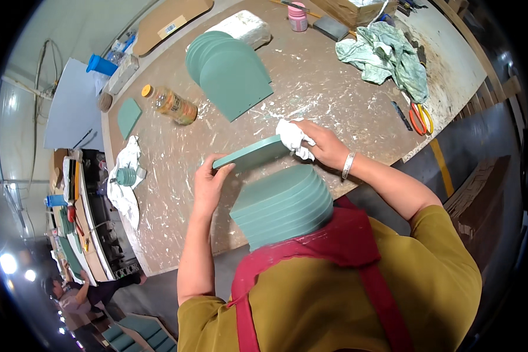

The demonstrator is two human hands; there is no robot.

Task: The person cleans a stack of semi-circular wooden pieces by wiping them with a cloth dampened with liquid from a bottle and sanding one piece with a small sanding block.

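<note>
My left hand (208, 183) grips the left end of a green board (252, 152), thumb on the near side, holding it up on its edge. In my right hand (327, 148) is a crumpled white cloth (294, 138), pressed against the board's right end, which it hides. Just below the held board, a stack of several green boards with rounded ends (281, 205) stands against my red apron (340, 237). Farther off, more green boards with rounded tops (232, 76) lie fanned out, partly over a white wrapped block (243, 28).
A bottle with an orange cap (176, 107) stands at the left, near a white rag (125, 196). At the right lie a green rag (387, 56), scissors (419, 119) and a dark knife (401, 115). A pink jar (297, 17) stands at the back. Another person (76, 299) is at the far left.
</note>
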